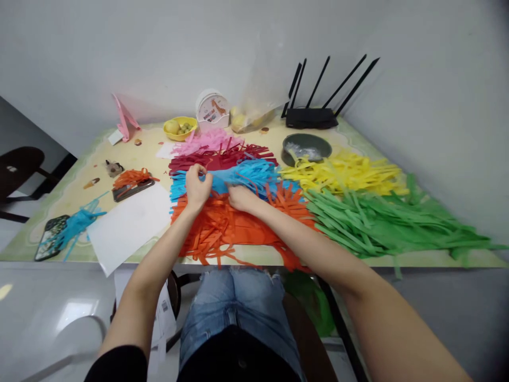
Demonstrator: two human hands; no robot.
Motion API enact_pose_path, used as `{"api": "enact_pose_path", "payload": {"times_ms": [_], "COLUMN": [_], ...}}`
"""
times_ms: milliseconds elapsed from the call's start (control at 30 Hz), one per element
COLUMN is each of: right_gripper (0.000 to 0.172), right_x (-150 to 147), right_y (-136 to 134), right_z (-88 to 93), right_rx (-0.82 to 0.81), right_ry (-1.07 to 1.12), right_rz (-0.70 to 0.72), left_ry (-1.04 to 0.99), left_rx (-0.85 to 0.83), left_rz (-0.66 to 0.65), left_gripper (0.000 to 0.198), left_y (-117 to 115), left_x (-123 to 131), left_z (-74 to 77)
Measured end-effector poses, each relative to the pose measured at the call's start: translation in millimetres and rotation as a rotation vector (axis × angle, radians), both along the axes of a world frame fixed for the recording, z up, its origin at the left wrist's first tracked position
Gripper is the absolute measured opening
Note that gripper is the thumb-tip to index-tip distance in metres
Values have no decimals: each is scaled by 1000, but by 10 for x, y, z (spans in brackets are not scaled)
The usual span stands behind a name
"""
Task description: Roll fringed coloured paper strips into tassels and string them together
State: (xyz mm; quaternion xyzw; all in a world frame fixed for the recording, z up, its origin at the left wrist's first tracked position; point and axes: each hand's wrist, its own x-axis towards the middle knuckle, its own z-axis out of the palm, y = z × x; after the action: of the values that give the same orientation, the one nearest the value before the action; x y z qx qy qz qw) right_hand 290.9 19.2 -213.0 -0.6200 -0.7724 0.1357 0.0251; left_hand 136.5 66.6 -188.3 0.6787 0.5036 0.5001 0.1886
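Working over blue paper fringe [221, 182] at frame centre with left hand [198, 188] loosely curled, right hand [243, 198] nearly fisted; can't confirm grip.

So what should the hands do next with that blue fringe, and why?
Maybe the right hand should gently comb the blue strips apart. They look bunched and overlapping, and that hand is close by, with the left hand also at the blue sheet.

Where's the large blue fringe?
In the head view, the blue fringe lies near the centre, by the left hand and right hand, between dark red fringe and orange fringe.
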Motion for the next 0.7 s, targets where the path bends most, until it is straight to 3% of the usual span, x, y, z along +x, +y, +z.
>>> {"api": "enact_pose_path", "payload": {"times_ms": [167, 300, 500, 700], "right_gripper": [60, 61, 67, 69], "right_x": [-127, -183, 61, 387], "right_y": [-74, -76, 137, 276], "right_z": [23, 42, 118, 95], "right_rx": [-49, -92, -78, -124], "right_ry": [-25, 26, 320, 727], "right_rz": [-26, -45, -199, -485], "left_ry": [-186, -295, -458, -329], "left_rx": [5, -22, -28, -172], "left_rz": [34, 72, 213, 250], "left_gripper": [20, 24, 27, 25], "left_y": [104, 321, 851, 1078], "left_x": [-78, -187, -616, -1042], "left_z": [152, 353, 842, 1332]}}
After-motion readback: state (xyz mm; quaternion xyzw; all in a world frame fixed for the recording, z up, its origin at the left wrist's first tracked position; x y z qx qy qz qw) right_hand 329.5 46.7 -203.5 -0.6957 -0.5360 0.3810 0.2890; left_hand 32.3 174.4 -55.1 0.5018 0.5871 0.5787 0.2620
